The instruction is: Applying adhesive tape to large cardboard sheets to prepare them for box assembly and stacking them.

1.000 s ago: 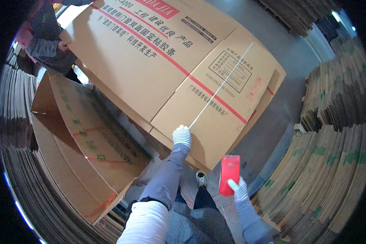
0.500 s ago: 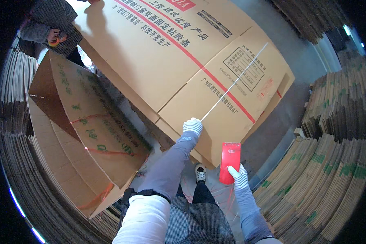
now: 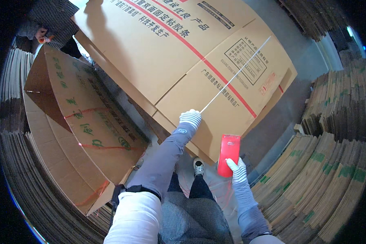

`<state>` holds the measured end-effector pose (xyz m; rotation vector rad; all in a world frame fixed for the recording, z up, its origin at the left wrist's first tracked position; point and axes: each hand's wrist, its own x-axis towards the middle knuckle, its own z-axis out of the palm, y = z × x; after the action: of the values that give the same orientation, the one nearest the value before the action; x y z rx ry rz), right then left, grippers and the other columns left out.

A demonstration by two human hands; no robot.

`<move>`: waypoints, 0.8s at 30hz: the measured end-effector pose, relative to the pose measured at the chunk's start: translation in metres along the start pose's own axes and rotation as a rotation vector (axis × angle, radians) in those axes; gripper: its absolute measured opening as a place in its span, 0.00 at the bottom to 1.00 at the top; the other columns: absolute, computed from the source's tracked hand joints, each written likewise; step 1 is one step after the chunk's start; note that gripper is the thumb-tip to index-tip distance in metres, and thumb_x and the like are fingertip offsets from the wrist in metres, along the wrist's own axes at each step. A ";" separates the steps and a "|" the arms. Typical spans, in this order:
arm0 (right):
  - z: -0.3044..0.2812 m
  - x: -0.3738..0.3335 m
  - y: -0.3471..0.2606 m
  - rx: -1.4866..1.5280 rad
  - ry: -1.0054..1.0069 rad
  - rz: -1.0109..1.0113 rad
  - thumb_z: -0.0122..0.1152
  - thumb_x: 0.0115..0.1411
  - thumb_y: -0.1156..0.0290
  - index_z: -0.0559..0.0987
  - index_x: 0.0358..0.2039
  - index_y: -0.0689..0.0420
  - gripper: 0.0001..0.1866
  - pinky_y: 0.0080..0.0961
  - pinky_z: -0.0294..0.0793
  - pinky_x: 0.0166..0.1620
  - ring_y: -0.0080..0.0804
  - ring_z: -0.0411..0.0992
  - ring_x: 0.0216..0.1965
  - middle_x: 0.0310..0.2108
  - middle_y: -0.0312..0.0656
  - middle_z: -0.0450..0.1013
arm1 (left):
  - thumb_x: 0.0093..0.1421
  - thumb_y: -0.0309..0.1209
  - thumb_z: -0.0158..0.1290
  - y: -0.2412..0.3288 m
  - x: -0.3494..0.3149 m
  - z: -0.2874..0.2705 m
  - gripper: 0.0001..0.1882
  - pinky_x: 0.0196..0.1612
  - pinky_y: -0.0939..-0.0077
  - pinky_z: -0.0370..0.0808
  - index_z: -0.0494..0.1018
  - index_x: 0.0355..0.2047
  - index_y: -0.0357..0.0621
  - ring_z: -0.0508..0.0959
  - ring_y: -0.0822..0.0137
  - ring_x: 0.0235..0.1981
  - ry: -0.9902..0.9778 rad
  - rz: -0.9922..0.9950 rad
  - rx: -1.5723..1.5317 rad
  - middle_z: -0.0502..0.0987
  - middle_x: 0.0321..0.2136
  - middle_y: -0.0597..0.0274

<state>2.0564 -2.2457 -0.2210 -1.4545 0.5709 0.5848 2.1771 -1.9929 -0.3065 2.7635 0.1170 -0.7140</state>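
A large flat stack of printed cardboard (image 3: 179, 69) lies at an angle in front of me. My left hand (image 3: 190, 118), in a striped glove, is closed around the near end of a thin white rod (image 3: 236, 74). The rod runs straight across the top sheet toward its far right edge. My right hand (image 3: 236, 167), also gloved, holds up a bright red oblong thing (image 3: 229, 152) beside the cardboard's near right corner. Its thumb lies across the red face; the fingers behind are hidden. Whether the red thing is a roll or a case I cannot tell.
A folded carton (image 3: 85, 122) with green writing and red ties leans at the left. Cardboard stacks (image 3: 313, 179) stand along the right, and more (image 3: 14, 97) at the far left. A co-worker's hand (image 3: 42, 34) shows at the top left. Red strands (image 3: 221, 187) lie near my feet.
My view has shifted slightly. Both hands keep their holds, and the red thing sits a little higher in view. The co-worker's hand at the cardboard's far edge is out of view.
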 end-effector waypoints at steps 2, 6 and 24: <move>0.006 -0.006 -0.001 -0.001 0.012 0.032 0.64 0.49 0.72 0.71 0.43 0.59 0.20 0.25 0.72 0.42 0.25 0.71 0.36 0.38 0.39 0.73 | 0.57 0.29 0.43 0.007 0.008 0.012 0.11 0.35 0.60 0.75 0.75 0.34 0.43 0.79 0.56 0.34 -0.056 -0.012 -0.004 0.77 0.32 0.53; 0.003 -0.008 0.001 0.002 0.002 0.024 0.63 0.50 0.73 0.71 0.44 0.59 0.20 0.24 0.71 0.42 0.24 0.71 0.35 0.38 0.38 0.73 | 0.58 0.30 0.42 0.012 0.019 0.016 0.14 0.34 0.62 0.74 0.76 0.37 0.43 0.80 0.58 0.33 -0.080 -0.062 -0.025 0.78 0.33 0.53; -0.023 -0.009 0.034 0.076 0.059 0.077 0.63 0.51 0.73 0.71 0.45 0.59 0.20 0.25 0.72 0.42 0.26 0.71 0.36 0.38 0.38 0.73 | 0.55 0.27 0.45 0.020 0.027 0.006 0.09 0.35 0.61 0.76 0.72 0.36 0.44 0.78 0.55 0.35 0.025 -0.151 -0.113 0.74 0.37 0.53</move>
<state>2.0261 -2.2675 -0.2409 -1.3866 0.6905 0.5760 2.2009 -2.0133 -0.3199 2.6769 0.3628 -0.6870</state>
